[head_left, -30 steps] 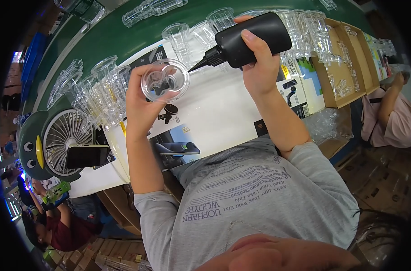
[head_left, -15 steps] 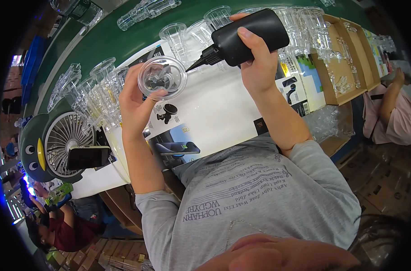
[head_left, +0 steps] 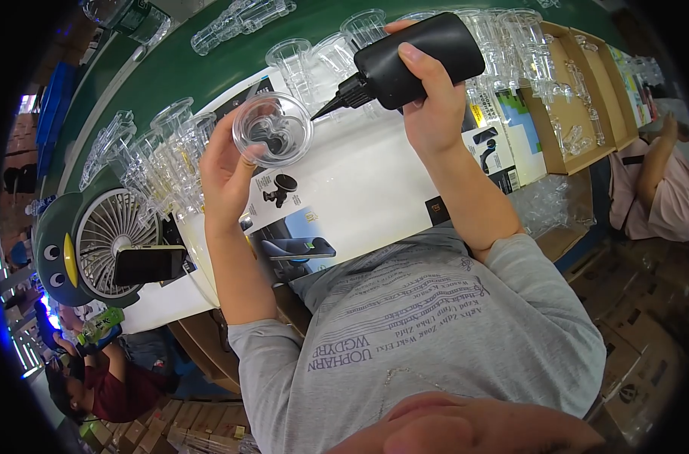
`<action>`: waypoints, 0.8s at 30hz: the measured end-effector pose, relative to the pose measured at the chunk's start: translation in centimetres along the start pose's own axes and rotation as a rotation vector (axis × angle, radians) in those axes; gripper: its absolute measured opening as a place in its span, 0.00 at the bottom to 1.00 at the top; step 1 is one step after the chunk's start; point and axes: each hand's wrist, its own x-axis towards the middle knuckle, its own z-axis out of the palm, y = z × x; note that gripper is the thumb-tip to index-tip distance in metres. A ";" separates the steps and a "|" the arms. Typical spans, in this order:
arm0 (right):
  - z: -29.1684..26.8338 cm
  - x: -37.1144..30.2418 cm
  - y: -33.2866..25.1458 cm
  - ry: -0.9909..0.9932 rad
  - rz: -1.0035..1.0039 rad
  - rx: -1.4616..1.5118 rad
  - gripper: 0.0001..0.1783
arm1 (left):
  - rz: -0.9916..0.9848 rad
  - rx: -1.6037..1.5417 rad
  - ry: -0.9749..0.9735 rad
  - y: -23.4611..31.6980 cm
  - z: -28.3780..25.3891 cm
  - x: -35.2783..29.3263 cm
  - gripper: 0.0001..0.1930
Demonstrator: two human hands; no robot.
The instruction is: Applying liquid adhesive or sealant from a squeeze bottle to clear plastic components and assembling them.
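My left hand [head_left: 225, 178] is closed around a clear plastic cup-shaped piece [head_left: 293, 144], its round mouth turned up toward me. Curved inner parts show through its wall. In my right hand [head_left: 435, 110] lies a black squeeze bottle [head_left: 413, 64], tipped so that its narrow pointed nozzle [head_left: 337, 104] aims down and left. The nozzle's tip is right by the cup's right rim; whether they touch I cannot tell. Behind the bottle, similar clear cups [head_left: 290, 64] stand in a row, and more clear pieces [head_left: 166, 155] crowd together left of my left hand.
Printed sheets [head_left: 367, 197] cover the green table [head_left: 201, 76] before me. To the left stand a fan [head_left: 117, 238] and a phone [head_left: 149, 265]. A cardboard box [head_left: 568, 98] with clear parts is at the right. Other people sit at both sides.
The clear cup has turned slightly in my left hand, and its thumb has shifted a little left along the wall. The black bottle has hardly moved.
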 end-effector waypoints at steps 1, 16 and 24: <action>0.1 0.0 0.0 0.000 0.000 0.001 0.14 | 0.000 0.001 0.000 0.0 0.0 0.0 0.22; 0.3 -0.1 -0.1 0.004 -0.011 0.003 0.14 | -0.023 -0.001 -0.032 0.0 0.0 -0.1 0.20; 0.3 -0.1 0.0 -0.012 -0.023 0.011 0.14 | -0.040 -0.041 -0.070 -0.5 -0.2 -0.3 0.18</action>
